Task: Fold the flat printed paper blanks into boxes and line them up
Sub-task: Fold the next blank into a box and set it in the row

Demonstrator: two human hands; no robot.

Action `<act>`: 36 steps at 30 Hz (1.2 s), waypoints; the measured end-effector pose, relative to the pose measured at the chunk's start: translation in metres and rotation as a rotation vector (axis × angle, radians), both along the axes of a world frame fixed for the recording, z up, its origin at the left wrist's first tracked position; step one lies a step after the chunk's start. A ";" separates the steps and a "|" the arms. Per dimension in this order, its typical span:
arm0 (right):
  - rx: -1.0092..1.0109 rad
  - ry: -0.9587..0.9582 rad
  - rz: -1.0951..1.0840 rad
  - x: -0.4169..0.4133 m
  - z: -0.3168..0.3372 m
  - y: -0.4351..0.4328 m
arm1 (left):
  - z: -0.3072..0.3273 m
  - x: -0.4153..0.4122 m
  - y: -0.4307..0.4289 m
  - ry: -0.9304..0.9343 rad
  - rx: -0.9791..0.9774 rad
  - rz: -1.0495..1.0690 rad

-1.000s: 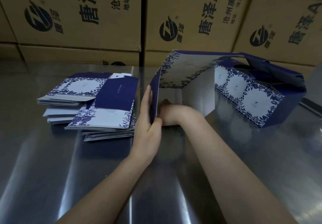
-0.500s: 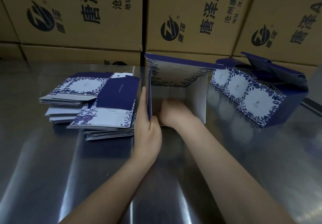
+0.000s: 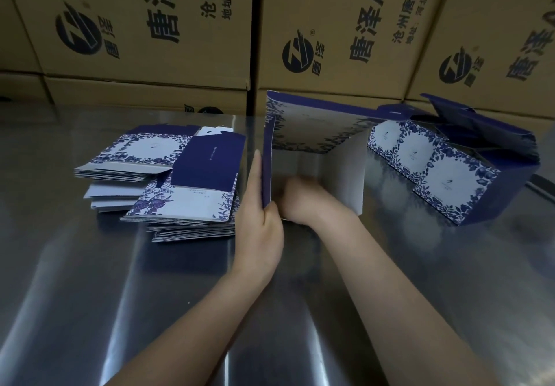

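- The left hand (image 3: pixel 261 220) comes in from bottom centre. Its fingers lie straight up the outer face of the left wall of the half-formed box (image 3: pixel 315 127), with the thumb on the wall's inner edge, pinching it upright.
- The right hand (image 3: pixel 300 196) is inside the box's open near side, low against the floor. It is blurred, so its finger state cannot be told.
- The half-formed box stands at table centre, open toward the viewer. It is white inside, with a floral-printed panel at the back.
- The finished boxes (image 3: pixel 447 181) form a row just to its right, top flaps raised; their contents are not visible.
- The flat blanks (image 3: pixel 186 181) lie in two loose stacks left of the left hand, near it but apart.
- The steel table (image 3: pixel 90 295) bears everything, and brown cartons (image 3: pixel 150 25) line its far edge.
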State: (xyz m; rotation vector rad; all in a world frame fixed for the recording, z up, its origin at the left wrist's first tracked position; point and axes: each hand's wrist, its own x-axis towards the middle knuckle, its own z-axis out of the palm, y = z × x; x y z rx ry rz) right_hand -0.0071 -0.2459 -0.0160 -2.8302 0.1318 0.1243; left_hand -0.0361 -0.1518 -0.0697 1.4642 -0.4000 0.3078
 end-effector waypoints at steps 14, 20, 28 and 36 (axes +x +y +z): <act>0.035 0.030 0.194 0.001 0.013 0.008 | 0.011 -0.003 0.005 0.004 0.176 0.090; 0.331 -0.438 0.305 -0.038 0.043 0.015 | 0.020 -0.001 0.017 -0.062 0.388 0.259; 0.699 -1.471 0.070 -0.071 0.049 -0.027 | 0.028 0.002 0.023 -0.084 0.419 0.321; 1.159 -0.716 -0.278 -0.040 0.018 -0.059 | 0.029 0.008 0.020 -0.135 0.482 0.318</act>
